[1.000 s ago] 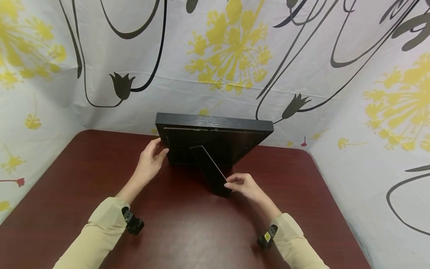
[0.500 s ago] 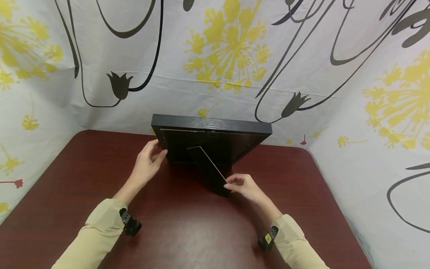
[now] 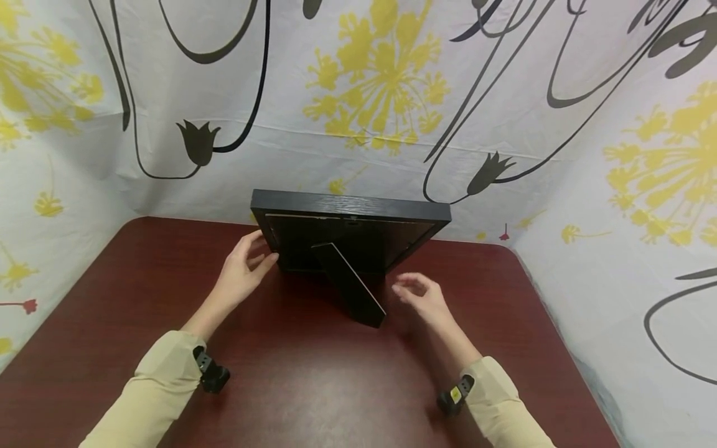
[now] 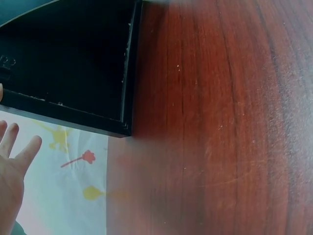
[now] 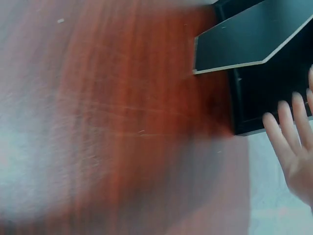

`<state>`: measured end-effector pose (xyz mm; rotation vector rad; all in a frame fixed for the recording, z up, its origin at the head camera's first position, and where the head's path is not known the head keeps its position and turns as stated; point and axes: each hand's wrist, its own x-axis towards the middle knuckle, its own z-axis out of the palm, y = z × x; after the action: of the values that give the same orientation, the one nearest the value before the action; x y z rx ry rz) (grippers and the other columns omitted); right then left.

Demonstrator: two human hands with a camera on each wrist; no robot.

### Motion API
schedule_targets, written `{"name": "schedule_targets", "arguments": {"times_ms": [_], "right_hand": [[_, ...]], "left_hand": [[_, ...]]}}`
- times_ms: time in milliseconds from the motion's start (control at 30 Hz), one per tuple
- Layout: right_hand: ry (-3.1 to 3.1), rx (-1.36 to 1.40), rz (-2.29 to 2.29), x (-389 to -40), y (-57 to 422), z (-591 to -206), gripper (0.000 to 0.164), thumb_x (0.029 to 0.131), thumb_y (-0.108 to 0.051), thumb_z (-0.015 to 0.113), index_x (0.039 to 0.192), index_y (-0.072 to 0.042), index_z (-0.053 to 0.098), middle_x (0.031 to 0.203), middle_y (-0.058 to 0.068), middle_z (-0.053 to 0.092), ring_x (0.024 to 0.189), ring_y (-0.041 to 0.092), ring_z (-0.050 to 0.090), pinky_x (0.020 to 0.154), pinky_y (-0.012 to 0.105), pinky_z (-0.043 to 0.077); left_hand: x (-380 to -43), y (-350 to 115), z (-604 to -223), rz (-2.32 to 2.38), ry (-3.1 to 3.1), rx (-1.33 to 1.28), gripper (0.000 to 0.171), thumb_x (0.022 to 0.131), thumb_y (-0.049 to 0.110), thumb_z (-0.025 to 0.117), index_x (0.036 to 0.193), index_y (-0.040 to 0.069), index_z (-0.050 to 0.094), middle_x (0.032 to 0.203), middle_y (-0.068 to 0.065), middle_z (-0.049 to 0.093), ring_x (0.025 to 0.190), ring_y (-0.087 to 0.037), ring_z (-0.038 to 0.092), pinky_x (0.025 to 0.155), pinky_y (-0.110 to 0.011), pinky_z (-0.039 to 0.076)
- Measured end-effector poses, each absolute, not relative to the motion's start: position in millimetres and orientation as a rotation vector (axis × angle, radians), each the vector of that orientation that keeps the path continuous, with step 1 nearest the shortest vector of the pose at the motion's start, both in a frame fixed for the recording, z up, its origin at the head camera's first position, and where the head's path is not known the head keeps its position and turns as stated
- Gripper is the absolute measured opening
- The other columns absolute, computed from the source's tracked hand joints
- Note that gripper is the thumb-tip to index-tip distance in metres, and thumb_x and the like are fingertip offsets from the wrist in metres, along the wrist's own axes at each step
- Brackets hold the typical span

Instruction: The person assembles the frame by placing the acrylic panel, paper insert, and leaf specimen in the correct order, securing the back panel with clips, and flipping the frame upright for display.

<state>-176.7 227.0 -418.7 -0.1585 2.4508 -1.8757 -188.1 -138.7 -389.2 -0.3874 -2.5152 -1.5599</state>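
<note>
A black picture frame stands tilted near the back of the table, its dark backing toward me. Its easel leg is swung out, with the lower end at the tabletop. My left hand is at the frame's left edge, the thumb at the back side and the fingers round the edge. In the left wrist view its other fingers are spread beside the frame. My right hand hovers right of the leg, apart from it, fingers loosely bent and holding nothing. The frame's front is hidden.
The dark red wooden table has rounded back corners. White sheeting with yellow and grey flower prints hangs behind it and along both sides. A black wrist camera is strapped to my left wrist, another to my right.
My right hand has let go of the easel leg and moved away to the right. The frame and my left hand appear slightly farther left in view, as the head view has shifted a little.
</note>
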Motion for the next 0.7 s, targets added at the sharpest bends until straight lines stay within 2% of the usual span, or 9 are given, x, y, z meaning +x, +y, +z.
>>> {"name": "schedule_targets", "arguments": {"times_ms": [100,233,333,533,700], "right_hand": [[2.523,-0.059,-1.965,-178,224,-406,0.041,0.085,-0.014,0.065,0.12,0.0,0.052,0.109,0.002,0.061,0.091,0.003,0.061,0.075,0.014,0.051],[2.541,-0.028,-2.085,-176,214,-390,0.046,0.087,-0.011,0.062,0.129,-0.008,0.044,0.126,0.011,0.051,0.111,0.017,0.054,0.084,0.009,0.046],[2.549,-0.054,-2.166,-174,205,-383,0.049,0.086,-0.007,0.062,0.132,-0.009,0.043,0.127,0.011,0.051,0.115,0.024,0.051,0.087,0.01,0.045],[2.559,-0.115,-2.182,-178,198,-379,0.051,0.086,-0.008,0.062,0.134,-0.011,0.044,0.129,0.011,0.052,0.117,0.022,0.052,0.09,0.012,0.045],[2.54,-0.162,-2.171,-181,198,-378,0.054,0.087,-0.009,0.061,0.137,-0.013,0.042,0.133,0.01,0.05,0.121,0.024,0.049,0.098,0.021,0.043]], "left_hand": [[-189,-140,-384,-1.556,-2.541,-0.403,0.062,0.09,0.027,0.058,0.141,0.011,0.029,0.141,-0.014,0.035,0.13,-0.034,0.037,0.099,-0.051,0.042],[-184,-136,-366,-1.542,-2.537,-0.449,0.058,0.091,0.019,0.056,0.142,0.011,0.029,0.142,-0.016,0.035,0.131,-0.035,0.035,0.102,-0.054,0.038],[-184,-134,-360,-1.493,-2.515,-0.505,0.051,0.092,0.014,0.054,0.139,0.009,0.034,0.138,-0.017,0.042,0.128,-0.036,0.04,0.102,-0.054,0.037],[-184,-135,-367,-1.414,-2.498,-0.492,0.04,0.093,0.017,0.052,0.131,0.008,0.044,0.129,-0.015,0.051,0.122,-0.033,0.047,0.099,-0.047,0.043],[-176,-130,-369,-1.407,-2.445,-0.477,0.039,0.091,0.012,0.054,0.128,0.005,0.045,0.123,-0.016,0.054,0.119,-0.031,0.051,0.096,-0.04,0.046]]}}
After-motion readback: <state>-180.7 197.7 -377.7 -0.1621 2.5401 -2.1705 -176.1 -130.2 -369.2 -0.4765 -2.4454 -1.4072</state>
